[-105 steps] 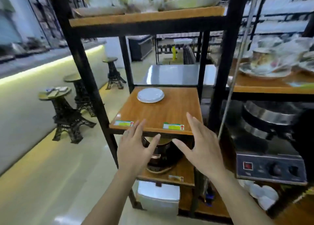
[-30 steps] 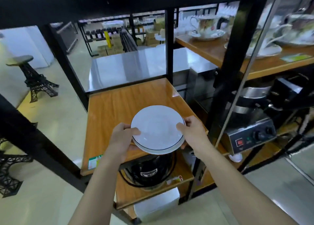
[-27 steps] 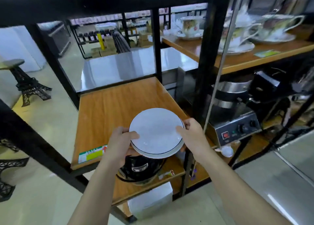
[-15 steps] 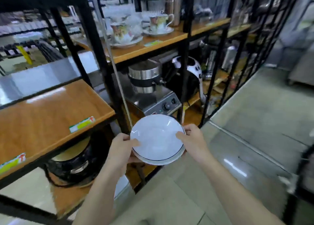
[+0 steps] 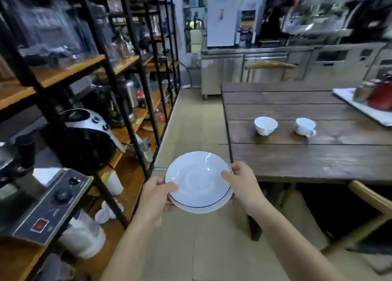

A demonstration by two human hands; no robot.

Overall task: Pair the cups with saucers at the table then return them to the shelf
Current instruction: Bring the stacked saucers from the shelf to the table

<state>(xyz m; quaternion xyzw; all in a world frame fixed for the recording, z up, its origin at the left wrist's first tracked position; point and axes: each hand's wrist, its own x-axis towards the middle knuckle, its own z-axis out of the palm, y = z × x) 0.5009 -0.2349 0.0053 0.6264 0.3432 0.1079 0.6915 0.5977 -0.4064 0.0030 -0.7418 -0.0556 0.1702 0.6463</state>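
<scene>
I hold a stack of white saucers (image 5: 198, 181) with a thin dark rim line in front of me, over the floor. My left hand (image 5: 156, 193) grips the left edge and my right hand (image 5: 241, 181) grips the right edge. Two white cups stand on the dark wooden table (image 5: 297, 164) to my right: one cup (image 5: 265, 125) nearer the table's left edge, and a second cup (image 5: 305, 127) with its handle showing, further right. The black-framed shelf (image 5: 118, 73) with wooden boards runs along my left.
Appliances crowd the shelf: a black and white machine (image 5: 84, 136) and a grey control box (image 5: 53, 204). A white tray (image 5: 364, 104) with a red item sits at the table's far right. A wooden chair (image 5: 371, 198) stands under the near table edge. Steel counters line the back.
I lifted the saucers off the shelf board with both hands and turned right, away from the shelf. The table with the two cups has come into view.
</scene>
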